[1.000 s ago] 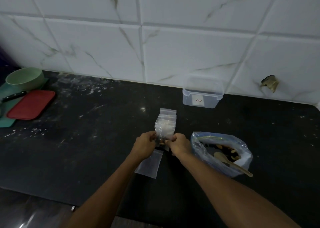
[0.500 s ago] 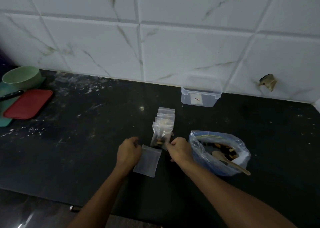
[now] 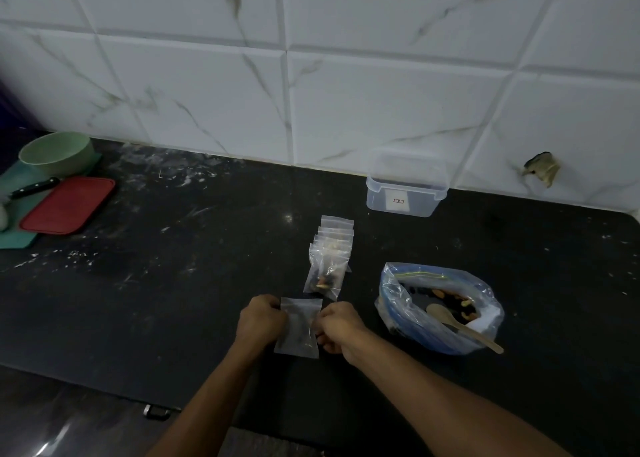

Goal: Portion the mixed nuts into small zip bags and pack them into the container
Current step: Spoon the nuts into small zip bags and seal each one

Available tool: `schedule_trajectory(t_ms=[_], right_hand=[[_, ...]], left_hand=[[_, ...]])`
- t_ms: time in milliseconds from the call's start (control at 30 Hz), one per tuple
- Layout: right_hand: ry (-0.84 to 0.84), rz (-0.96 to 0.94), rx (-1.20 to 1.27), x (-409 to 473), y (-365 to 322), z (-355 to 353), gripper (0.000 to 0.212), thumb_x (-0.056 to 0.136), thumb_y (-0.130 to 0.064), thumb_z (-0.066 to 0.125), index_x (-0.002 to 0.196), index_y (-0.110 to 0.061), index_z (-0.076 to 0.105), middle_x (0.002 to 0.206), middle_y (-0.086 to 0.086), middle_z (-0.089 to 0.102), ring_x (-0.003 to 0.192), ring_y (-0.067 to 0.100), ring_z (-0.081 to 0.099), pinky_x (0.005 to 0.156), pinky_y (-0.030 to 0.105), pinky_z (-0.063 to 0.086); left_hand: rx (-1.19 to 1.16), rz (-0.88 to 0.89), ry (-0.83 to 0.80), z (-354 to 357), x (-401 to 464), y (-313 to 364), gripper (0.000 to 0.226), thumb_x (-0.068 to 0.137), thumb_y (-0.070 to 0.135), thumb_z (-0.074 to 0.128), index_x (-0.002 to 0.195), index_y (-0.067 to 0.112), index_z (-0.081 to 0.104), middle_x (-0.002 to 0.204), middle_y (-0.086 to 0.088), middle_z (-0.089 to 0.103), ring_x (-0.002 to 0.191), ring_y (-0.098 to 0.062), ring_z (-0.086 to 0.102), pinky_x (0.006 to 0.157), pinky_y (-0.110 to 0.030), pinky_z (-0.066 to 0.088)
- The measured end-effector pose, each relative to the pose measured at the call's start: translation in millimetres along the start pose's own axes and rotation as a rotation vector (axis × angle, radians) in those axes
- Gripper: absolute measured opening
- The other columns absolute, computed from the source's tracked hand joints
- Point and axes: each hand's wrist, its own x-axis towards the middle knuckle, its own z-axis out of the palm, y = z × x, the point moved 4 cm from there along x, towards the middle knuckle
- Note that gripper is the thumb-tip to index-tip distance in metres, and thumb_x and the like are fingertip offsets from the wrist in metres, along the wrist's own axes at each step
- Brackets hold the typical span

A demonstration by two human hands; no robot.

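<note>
both hands have moved onto the empty zip bag, pinching its top corners.

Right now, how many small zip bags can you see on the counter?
About 6, though the overlap may hide some. One empty zip bag is held between the left hand and right hand. About five filled bags lie overlapped in a row behind it, toward the container.

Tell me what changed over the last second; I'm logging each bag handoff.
Both hands let go of the filled zip bag, which now lies at the front of the row of filled bags. The left hand and right hand dropped toward the person and now pinch the top corners of the empty zip bag. The nut bag, spoon and container stayed put.
</note>
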Motion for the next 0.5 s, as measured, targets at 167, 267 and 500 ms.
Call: schedule_trajectory(t_ms=[167, 267, 500], right_hand=[[-0.077, -0.090, 0.082, -16.2, -1.3, -15.6, 0.005, 0.089, -0.010, 0.064, 0.091, -0.015, 0.063, 0.087, 0.006, 0.066, 0.073, 0.012, 0.061, 0.061, 0.024, 0.051], [-0.062, -0.195, 0.082, -35.1, -9.0, -36.6, 0.012, 0.090, -0.013, 0.064, 0.101, -0.018, 0.060, 0.094, 0.003, 0.067, 0.078, 0.011, 0.063, 0.064, 0.023, 0.052], [0.120, -0.486, -0.086, -80.1, -25.6, -103.3, 0.015, 0.095, -0.032, 0.056, 0.107, -0.024, 0.062, 0.096, -0.003, 0.065, 0.080, 0.009, 0.061, 0.059, 0.021, 0.048]], left_hand=[[-0.128, 0.028, 0.018, -4.4, -3.8, 1.8, 0.015, 0.092, 0.019, 0.062, 0.079, 0.021, 0.071, 0.079, -0.002, 0.070, 0.070, -0.015, 0.064, 0.063, -0.028, 0.050], [-0.183, 0.136, 0.016, -8.7, -10.5, 21.4, 0.013, 0.094, 0.020, 0.059, 0.087, 0.021, 0.070, 0.087, 0.000, 0.070, 0.080, -0.014, 0.066, 0.068, -0.030, 0.054], [-0.059, 0.407, -0.124, -1.3, -21.2, 97.0, 0.013, 0.096, 0.021, 0.057, 0.089, 0.023, 0.067, 0.093, 0.002, 0.067, 0.088, -0.012, 0.064, 0.080, -0.033, 0.054]])
